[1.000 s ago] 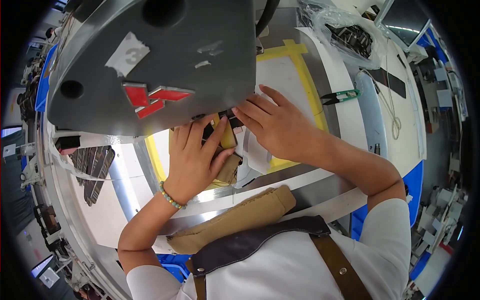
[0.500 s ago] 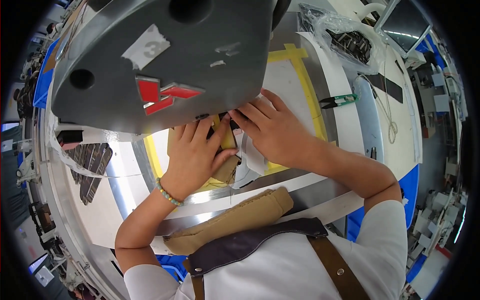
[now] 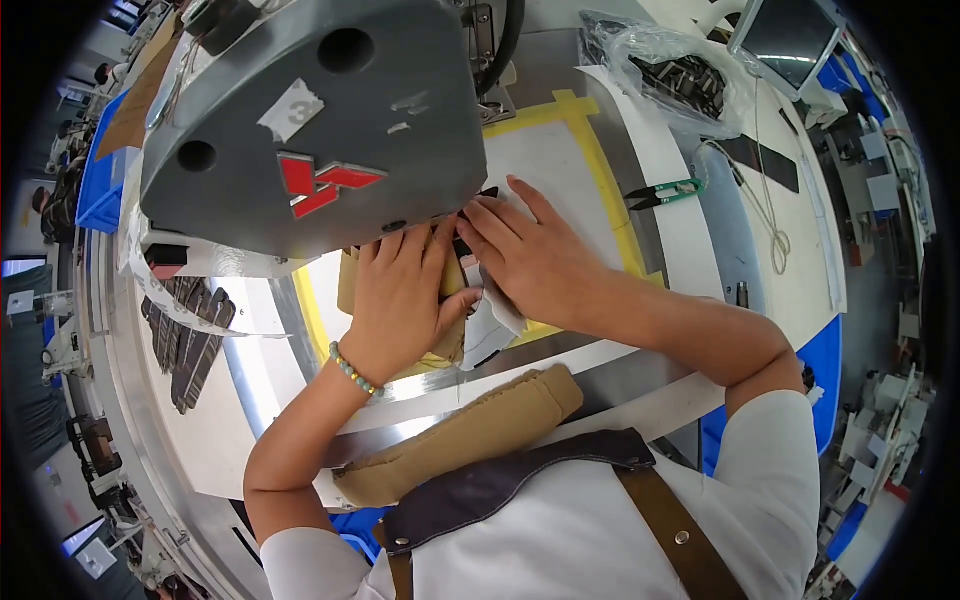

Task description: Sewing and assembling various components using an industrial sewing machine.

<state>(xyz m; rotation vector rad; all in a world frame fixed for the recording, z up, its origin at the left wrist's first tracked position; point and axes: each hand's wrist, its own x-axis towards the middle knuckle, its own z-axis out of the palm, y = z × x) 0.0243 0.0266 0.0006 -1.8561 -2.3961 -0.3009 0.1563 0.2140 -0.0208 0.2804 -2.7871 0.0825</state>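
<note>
My left hand (image 3: 397, 295), wearing a beaded bracelet (image 3: 354, 369), lies with stretched fingers on a tan piece (image 3: 448, 345) that looks like fabric or padding. To its right my right hand (image 3: 540, 255) rests flat, fingers extended, beside a white and grey piece (image 3: 492, 328). The fingertips of both hands meet at the lower edge of a large grey sewing machine head (image 3: 400, 120), which has a red emblem. It hides the far part of the work and whatever lies under it. Below the hands is a white sheet (image 3: 560, 170) bordered with yellow tape (image 3: 603, 185).
Green-handled thread snips (image 3: 665, 194) lie to the right. A plastic bag of dark parts (image 3: 680, 85) sits at the far right. Dark strips (image 3: 190, 345) are stacked on the left. A tan padded roll (image 3: 460, 435) lies along the near table edge.
The view has shifted, and the machine head appears farther left. My left fingers have drawn closer together, covering more of the tan piece. My right hand stays beside the left one.
</note>
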